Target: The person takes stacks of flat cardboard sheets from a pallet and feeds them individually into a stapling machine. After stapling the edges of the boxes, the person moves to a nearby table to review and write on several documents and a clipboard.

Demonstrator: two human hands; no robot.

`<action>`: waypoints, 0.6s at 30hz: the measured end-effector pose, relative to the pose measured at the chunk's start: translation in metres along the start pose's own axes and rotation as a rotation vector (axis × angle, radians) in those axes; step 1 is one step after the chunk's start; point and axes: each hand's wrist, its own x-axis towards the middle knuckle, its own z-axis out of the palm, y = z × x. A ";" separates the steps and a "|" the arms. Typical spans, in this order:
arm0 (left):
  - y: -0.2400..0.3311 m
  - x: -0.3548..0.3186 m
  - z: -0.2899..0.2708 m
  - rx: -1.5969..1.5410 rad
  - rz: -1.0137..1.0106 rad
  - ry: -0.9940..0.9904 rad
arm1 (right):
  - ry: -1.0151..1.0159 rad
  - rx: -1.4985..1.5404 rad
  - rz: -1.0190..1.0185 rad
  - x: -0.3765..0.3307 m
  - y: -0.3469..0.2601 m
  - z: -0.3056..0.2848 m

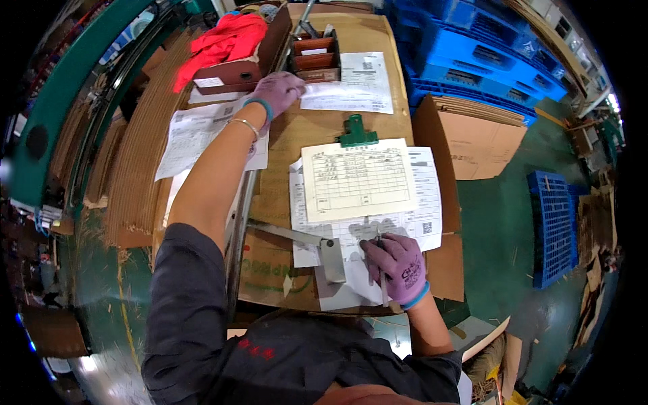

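My left hand, in a purple knit glove, reaches to the far side of the table. Its bent fingers meet the left edge of a printed sheet of paper, beside a divided brown box. Nearer to me, my gloved right hand is closed around a slim silver pen. That hand rests over white papers, just below a cream form with a table and handwriting. A green clip grips the form's top edge. Left of the right hand lies a metal bracket-like piece.
A brown box holding red cloth stands at the far left. More papers lie under my left forearm. Stacked cardboard flanks the table on the left; a carton and blue pallets stand right.
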 end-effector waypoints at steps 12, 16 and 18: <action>0.088 -0.038 -0.158 -0.367 0.084 -0.137 | 0.000 -0.017 0.028 -0.010 -0.006 0.005; 0.114 -0.100 -0.222 -0.070 0.179 -0.166 | 0.019 -0.023 0.007 -0.011 -0.008 0.006; 0.104 -0.136 -0.234 0.180 0.153 -0.135 | 0.012 -0.043 0.004 -0.010 -0.010 0.006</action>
